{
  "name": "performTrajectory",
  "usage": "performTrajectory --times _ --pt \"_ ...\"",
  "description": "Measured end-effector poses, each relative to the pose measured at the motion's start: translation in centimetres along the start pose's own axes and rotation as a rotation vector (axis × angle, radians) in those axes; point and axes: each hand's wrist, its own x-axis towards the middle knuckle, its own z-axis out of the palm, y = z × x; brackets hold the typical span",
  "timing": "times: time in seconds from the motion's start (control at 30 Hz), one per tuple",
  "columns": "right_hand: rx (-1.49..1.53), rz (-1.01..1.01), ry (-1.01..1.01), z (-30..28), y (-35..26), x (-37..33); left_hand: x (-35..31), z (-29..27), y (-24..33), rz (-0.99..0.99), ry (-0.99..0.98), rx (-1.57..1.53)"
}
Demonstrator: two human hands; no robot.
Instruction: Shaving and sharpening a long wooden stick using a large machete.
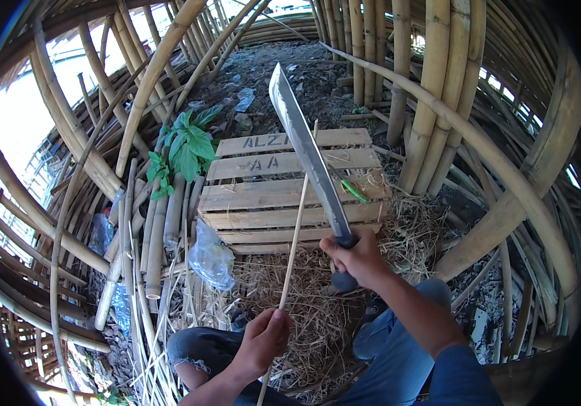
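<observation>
Gripping machete (308,159) in right hand (358,257), clenching thin bamboo strip (295,233) in left hand (263,338); blade raised just beside strip, shaving seemingly unfinished.

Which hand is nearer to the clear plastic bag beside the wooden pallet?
The left hand. It grips a thin stick just below and right of the plastic bag. The right hand, holding the machete, is farther right.

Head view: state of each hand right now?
Left hand: closed around a thin bamboo strip.
Right hand: closed on the handle of a machete, blade raised.
</observation>
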Motion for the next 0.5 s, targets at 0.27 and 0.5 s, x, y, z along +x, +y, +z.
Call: performTrajectory --times 0.27,0.5 --pt "0.197 -0.006 0.107 -0.1 -3.0 2.0 1.6 2.1 0.2 0.014 -0.202 0.107" --pt "0.244 -0.268 0.275 -5.7 -8.7 7.0 1.7 1.6 2.6 0.178 -0.251 0.412"
